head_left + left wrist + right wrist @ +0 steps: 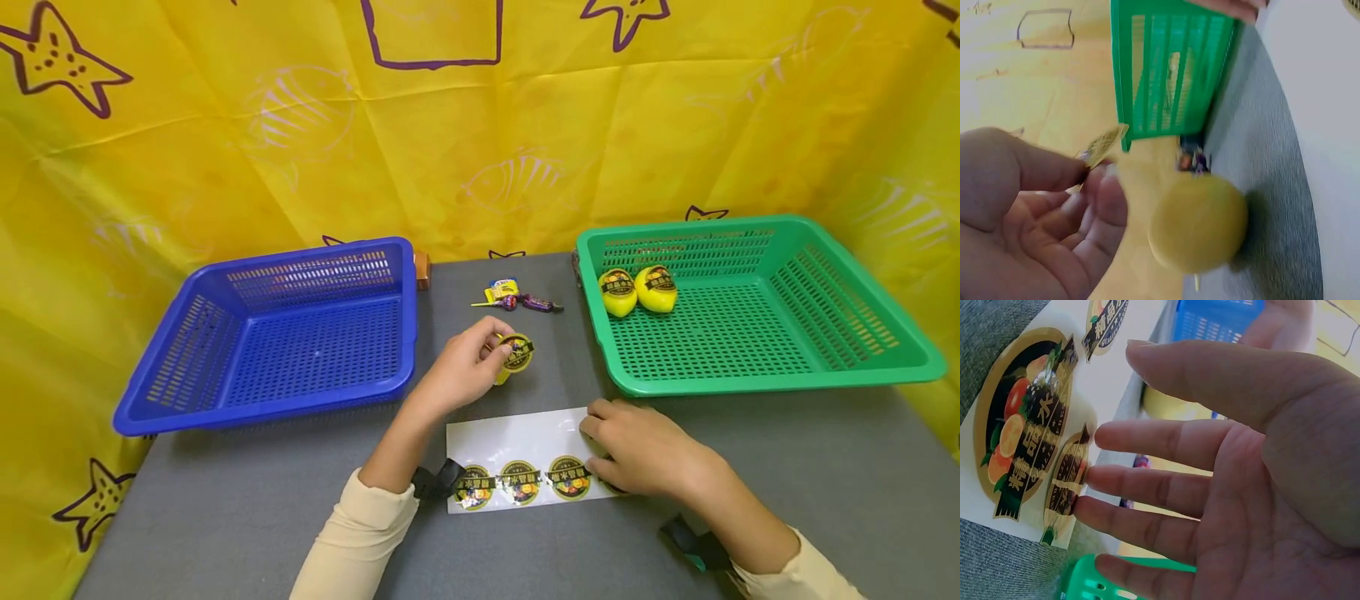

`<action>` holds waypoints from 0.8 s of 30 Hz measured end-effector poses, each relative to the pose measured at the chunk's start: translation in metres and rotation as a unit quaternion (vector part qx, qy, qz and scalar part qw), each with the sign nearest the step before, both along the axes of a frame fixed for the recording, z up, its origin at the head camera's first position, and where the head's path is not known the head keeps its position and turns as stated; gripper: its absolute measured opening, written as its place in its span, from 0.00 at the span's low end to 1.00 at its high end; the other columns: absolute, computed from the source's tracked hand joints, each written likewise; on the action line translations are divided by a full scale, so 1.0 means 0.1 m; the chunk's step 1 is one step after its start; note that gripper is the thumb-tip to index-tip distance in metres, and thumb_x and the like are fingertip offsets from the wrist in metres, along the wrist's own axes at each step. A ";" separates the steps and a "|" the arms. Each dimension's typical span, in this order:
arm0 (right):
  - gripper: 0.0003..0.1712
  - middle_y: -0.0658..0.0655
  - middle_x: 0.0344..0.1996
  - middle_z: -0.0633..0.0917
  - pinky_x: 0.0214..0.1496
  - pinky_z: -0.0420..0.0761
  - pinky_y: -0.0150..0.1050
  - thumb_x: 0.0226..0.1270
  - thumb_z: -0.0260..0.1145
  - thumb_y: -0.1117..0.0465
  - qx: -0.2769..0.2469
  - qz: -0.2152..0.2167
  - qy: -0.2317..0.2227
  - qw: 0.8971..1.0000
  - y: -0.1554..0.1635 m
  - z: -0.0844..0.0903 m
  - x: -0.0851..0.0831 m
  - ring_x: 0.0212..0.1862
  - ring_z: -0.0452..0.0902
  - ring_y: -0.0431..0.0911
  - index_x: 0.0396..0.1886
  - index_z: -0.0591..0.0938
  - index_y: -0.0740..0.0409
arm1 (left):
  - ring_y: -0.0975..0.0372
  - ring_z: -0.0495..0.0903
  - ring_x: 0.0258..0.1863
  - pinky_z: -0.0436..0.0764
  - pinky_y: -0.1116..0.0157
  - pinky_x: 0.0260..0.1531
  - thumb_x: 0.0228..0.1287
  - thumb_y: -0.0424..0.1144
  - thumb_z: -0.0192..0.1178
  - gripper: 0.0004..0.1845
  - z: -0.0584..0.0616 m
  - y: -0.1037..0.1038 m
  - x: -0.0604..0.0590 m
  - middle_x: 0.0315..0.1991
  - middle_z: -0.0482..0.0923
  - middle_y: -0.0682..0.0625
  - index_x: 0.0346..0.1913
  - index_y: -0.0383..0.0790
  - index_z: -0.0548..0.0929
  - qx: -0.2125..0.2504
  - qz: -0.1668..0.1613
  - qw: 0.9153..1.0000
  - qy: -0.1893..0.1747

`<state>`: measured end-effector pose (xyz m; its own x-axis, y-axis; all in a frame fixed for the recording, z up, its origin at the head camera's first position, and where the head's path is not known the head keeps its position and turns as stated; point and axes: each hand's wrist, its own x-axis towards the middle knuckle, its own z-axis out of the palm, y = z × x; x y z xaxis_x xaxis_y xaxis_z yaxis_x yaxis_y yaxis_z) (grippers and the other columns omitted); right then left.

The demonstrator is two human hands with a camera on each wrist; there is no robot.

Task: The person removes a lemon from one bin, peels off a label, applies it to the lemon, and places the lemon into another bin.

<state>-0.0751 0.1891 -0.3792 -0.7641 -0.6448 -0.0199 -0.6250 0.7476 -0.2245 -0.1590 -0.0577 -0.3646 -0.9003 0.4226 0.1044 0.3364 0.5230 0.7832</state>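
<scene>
My left hand [497, 348] pinches a round fruit-label sticker [519, 352] by its edge, right against a yellow lemon [501, 372] that sits on the grey table. In the left wrist view the sticker [1102, 145] is between thumb and forefinger, and the lemon [1199, 223] lies just beyond the fingers, apart from them. My right hand [597, 435] lies flat with straight fingers on the right end of a white sticker sheet [517, 439]. The sheet carries three stickers in a row [521, 482]. In the right wrist view the open palm [1110, 415] hovers over the stickers [1022, 425].
A blue basket [187, 412] stands empty at the left. A green basket [765, 379] at the right holds two labelled lemons [637, 290] in its far left corner. A few wrapped sweets [517, 298] lie between the baskets. Yellow cloth hangs behind.
</scene>
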 end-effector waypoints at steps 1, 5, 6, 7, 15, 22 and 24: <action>0.13 0.51 0.35 0.77 0.38 0.79 0.49 0.58 0.75 0.56 -0.002 0.000 -0.003 1.000 0.00 0.00 0.00 0.36 0.75 0.47 0.36 0.81 0.56 | 0.60 0.78 0.29 0.77 0.63 0.30 0.72 0.32 0.58 0.08 0.00 -0.03 -0.03 0.36 0.80 0.48 0.51 0.38 0.80 0.008 0.021 1.000 0.007; 0.19 0.65 0.55 0.79 0.54 0.79 0.56 0.61 0.74 0.56 -0.031 -0.014 -0.010 0.999 -0.03 0.00 -0.02 0.56 0.77 0.62 0.48 0.83 0.60 | 0.56 0.76 0.34 0.76 0.60 0.35 0.73 0.33 0.57 0.09 -0.08 -0.08 -0.12 0.40 0.78 0.44 0.51 0.37 0.84 0.026 0.077 0.996 0.029; 0.21 0.68 0.60 0.76 0.58 0.77 0.58 0.62 0.74 0.56 -0.046 -0.022 -0.010 0.999 -0.05 0.00 -0.03 0.61 0.73 0.65 0.51 0.83 0.61 | 0.55 0.75 0.35 0.75 0.60 0.36 0.73 0.33 0.57 0.10 -0.11 -0.09 -0.13 0.40 0.78 0.44 0.51 0.37 0.84 0.028 0.087 0.995 0.033; 0.23 0.70 0.65 0.73 0.62 0.74 0.60 0.63 0.73 0.57 -0.063 -0.030 -0.011 0.998 -0.07 0.00 -0.05 0.66 0.68 0.68 0.54 0.82 0.62 | 0.55 0.75 0.35 0.74 0.60 0.37 0.73 0.33 0.57 0.10 -0.14 -0.10 -0.15 0.40 0.77 0.44 0.51 0.37 0.85 0.031 0.096 0.994 0.035; 0.29 0.71 0.69 0.69 0.65 0.68 0.63 0.66 0.70 0.57 -0.191 -0.103 -0.050 0.975 -0.39 -0.02 -0.30 0.68 0.64 0.67 0.64 0.77 0.65 | 0.58 0.77 0.27 0.77 0.67 0.27 0.73 0.32 0.57 0.11 -0.27 -0.13 -0.22 0.40 0.75 0.41 0.51 0.34 0.86 0.071 0.136 0.988 -0.012; 0.33 0.71 0.71 0.64 0.68 0.62 0.66 0.67 0.67 0.57 -0.254 -0.137 -0.099 0.952 -0.66 -0.04 -0.62 0.71 0.59 0.68 0.69 0.72 0.66 | 0.60 0.75 0.25 0.76 0.70 0.22 0.72 0.30 0.56 0.11 -0.27 -0.14 -0.22 0.41 0.76 0.39 0.51 0.30 0.85 0.089 0.125 0.987 -0.038; 0.33 0.70 0.70 0.66 0.68 0.63 0.64 0.68 0.65 0.58 -0.265 -0.142 -0.110 0.947 -0.71 -0.04 -0.70 0.70 0.61 0.67 0.69 0.71 0.66 | 0.60 0.75 0.27 0.76 0.70 0.22 0.72 0.30 0.57 0.12 -0.28 -0.14 -0.23 0.41 0.76 0.38 0.51 0.30 0.85 0.087 0.125 0.988 -0.040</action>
